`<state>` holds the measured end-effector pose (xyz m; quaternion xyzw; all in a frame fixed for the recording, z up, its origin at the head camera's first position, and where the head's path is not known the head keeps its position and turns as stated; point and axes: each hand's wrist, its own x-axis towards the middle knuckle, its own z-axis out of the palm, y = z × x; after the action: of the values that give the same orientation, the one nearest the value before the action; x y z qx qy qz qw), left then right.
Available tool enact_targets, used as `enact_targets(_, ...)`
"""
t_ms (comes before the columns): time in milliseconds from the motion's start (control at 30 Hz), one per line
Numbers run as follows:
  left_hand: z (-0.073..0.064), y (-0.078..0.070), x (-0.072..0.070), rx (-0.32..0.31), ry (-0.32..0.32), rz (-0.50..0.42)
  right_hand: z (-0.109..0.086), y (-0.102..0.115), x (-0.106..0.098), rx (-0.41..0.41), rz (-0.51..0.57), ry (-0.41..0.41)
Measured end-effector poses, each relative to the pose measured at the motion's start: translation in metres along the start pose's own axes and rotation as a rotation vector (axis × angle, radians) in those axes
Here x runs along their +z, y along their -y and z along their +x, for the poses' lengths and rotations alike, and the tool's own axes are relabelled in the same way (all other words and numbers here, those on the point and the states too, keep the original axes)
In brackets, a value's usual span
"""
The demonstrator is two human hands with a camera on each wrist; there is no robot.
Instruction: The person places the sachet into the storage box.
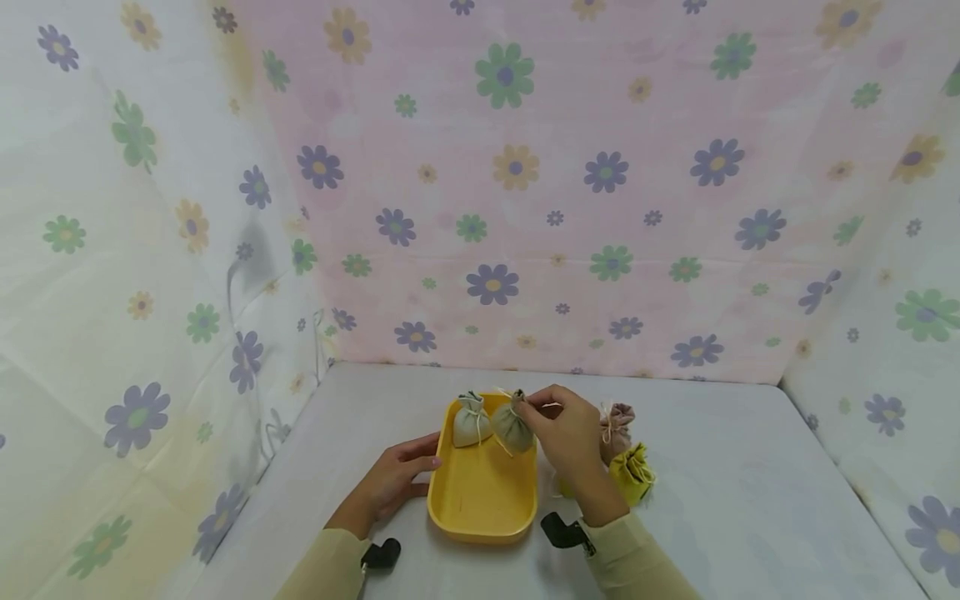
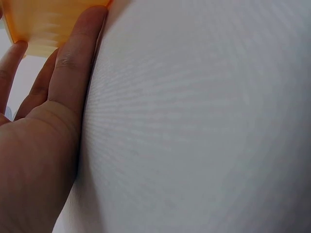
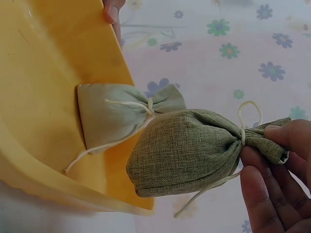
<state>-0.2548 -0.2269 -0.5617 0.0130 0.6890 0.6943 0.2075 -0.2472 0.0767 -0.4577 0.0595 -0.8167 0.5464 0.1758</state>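
Note:
My right hand (image 1: 562, 425) pinches the gathered neck of an olive-green drawstring pouch (image 3: 184, 150), which hangs over the far right of a yellow tray (image 1: 483, 500). Inside the tray's far left part, a pale grey-green pouch (image 1: 471, 422) leans with its cord tied. At the tray's left side is my left hand (image 1: 393, 479), its thumb tip at the rim. In the left wrist view, its fingers (image 2: 73, 73) lie straight along the table and touch the tray's outer wall.
Right of the tray, partly behind my right hand, stand a brownish-pink pouch (image 1: 617, 427) and a yellow-green pouch (image 1: 633, 475). The white table (image 1: 720, 500) is bordered by flower-print cloth walls (image 1: 555, 250) at the back and both sides.

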Motion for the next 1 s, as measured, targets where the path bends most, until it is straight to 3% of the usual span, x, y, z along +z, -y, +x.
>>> enact_targets(467, 0.0, 0.0, 0.0, -0.001, -0.006, 0.002, 0.017, -0.021, 0.022, 0.0, -0.094, 0.019)
enact_targets(633, -0.002, 0.0, 0.001, 0.003, -0.006, -0.002, 0.018, -0.028, 0.025, 0.007, -0.157, 0.053)
enact_targets(1000, -0.001, -0.001, 0.001, -0.002, -0.003, -0.01, 0.018, -0.033, 0.029, 0.021, -0.184, 0.089)
